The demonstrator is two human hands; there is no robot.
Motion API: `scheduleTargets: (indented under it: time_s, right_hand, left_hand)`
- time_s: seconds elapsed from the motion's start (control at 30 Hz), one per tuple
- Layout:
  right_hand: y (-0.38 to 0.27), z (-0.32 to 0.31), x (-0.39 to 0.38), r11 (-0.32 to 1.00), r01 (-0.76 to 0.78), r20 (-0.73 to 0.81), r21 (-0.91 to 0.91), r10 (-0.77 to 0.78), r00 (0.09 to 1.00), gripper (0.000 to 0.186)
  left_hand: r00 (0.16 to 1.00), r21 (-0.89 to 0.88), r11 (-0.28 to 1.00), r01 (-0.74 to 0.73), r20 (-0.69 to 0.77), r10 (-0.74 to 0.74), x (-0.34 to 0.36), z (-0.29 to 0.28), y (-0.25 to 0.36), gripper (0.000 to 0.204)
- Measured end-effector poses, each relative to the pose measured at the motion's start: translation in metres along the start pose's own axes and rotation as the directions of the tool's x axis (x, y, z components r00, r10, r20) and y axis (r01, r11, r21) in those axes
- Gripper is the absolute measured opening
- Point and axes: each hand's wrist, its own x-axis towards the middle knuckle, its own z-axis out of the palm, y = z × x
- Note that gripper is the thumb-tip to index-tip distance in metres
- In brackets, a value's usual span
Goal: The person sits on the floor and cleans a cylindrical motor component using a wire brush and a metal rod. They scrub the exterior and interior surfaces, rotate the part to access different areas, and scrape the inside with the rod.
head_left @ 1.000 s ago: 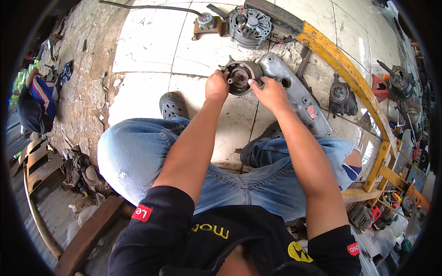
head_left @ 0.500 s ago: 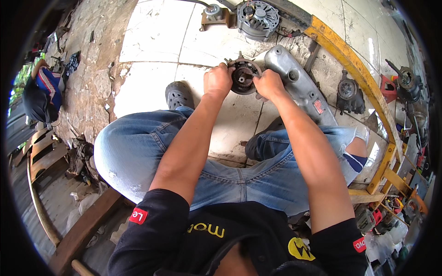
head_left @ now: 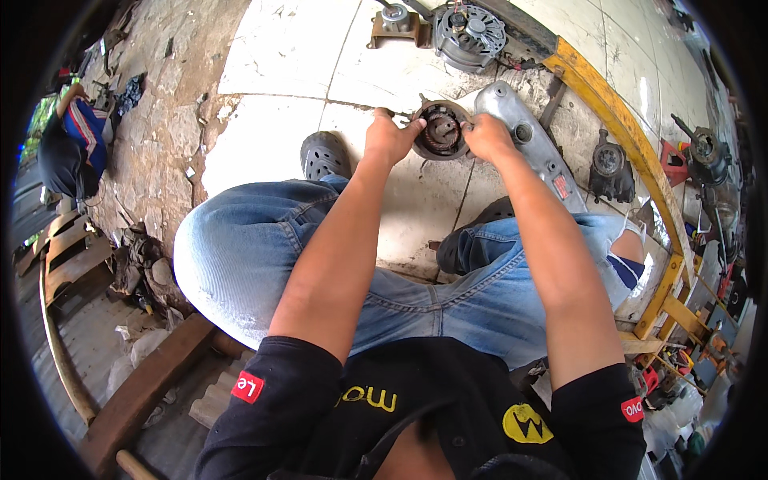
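Upper left, a wide lane is being left open across the tiled floor [head_left: 272, 60], past the left grip [head_left: 390, 138]. Ahead of the round housing [head_left: 441, 131], a bare strip is being cut short by the alternator [head_left: 470, 40] and the bracketed part [head_left: 398, 30]. Right of the right grip [head_left: 488, 138], passage is being blocked by the grey cover [head_left: 538, 150], then farther out by the yellow frame [head_left: 606, 94]. Nearer in, a gap is being hemmed by the left shoe [head_left: 324, 156] and the right shoe [head_left: 448, 260].

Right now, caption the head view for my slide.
Left hand and right hand hold an open cylindrical metal housing beside a grey valve cover.
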Motion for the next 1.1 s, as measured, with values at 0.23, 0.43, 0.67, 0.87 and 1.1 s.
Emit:
scheduleTargets:
  time_s: [0.23,0.43,0.67,0.87,1.1]
  right_hand:
    - [-0.02,-0.025,-0.023,0.999,0.053,0.094,-0.005,-0.053,0.994,0.038]
    - [-0.006,-0.089,-0.035,0.907,-0.039,-0.026,0.419,0.055,0.998,0.044]
    - [-0.028,-0.125,-0.086,0.978,0.106,-0.003,0.177,-0.107,0.994,0.051]
    - [-0.021,-0.095,-0.084,0.954,0.091,0.036,0.286,-0.106,0.994,0.03]
    - [-0.016,-0.071,-0.076,0.955,0.075,0.228,0.288,-0.144,0.963,0.029]
  left_hand:
    - [0.968,-0.024,0.999,-0.044,0.246,0.048,0.012,-0.005,0.0,0.057]
    - [0.956,0.061,0.995,-0.083,0.288,0.062,0.016,-0.008,0.006,0.056]
    - [0.965,0.062,0.996,-0.068,0.256,0.05,0.016,-0.007,0.007,0.053]
    - [0.976,0.057,0.996,-0.07,0.21,0.056,0.012,-0.002,0.01,0.05]
    - [0.972,0.094,0.984,-0.151,0.197,0.13,0.008,-0.001,0.01,0.044]
